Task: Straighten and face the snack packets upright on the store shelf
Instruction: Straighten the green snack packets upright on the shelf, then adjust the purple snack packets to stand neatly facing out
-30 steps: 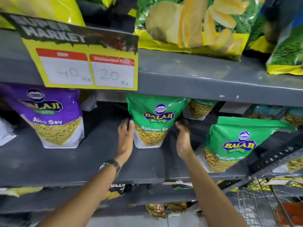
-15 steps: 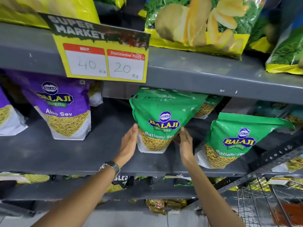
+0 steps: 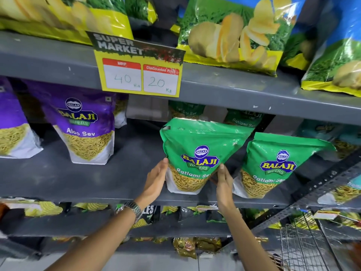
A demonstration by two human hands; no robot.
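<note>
From the head camera, the only view, both hands press flat against the sides of one green Ratlami Sev packet (image 3: pixel 197 153) standing at the front edge of the grey middle shelf (image 3: pixel 78 180). The left hand (image 3: pixel 156 178) lies open-palmed along the packet's lower left side, fingers straight and together, with a metal wristwatch (image 3: pixel 130 209) just below it. The right hand (image 3: pixel 223 184) mirrors it on the lower right side, fingertips touching the bag near the printed name. Neither hand curls around the bag; the packet is squeezed lightly between two open palms rather than gripped.

The held packet stands upright with its label facing outward, its top leaning a little toward the viewer. Just right of the right hand a second green Ratlami Sev packet (image 3: pixel 277 165) stands near the shelf front, tilted slightly. Behind the grip, more green packets (image 3: pixel 185 110) sit deeper on the shelf. Well left of the left hand stands a purple Aloo Sev packet (image 3: pixel 86 126), label outward. Above the grip a yellow price tag (image 3: pixel 139 71) hangs from the upper shelf edge.

The step in hand looks like the final squaring of this packet at the shelf front. Next would likely be releasing it gently so it stays standing, then turning to the tilted neighbour on the right.
</note>
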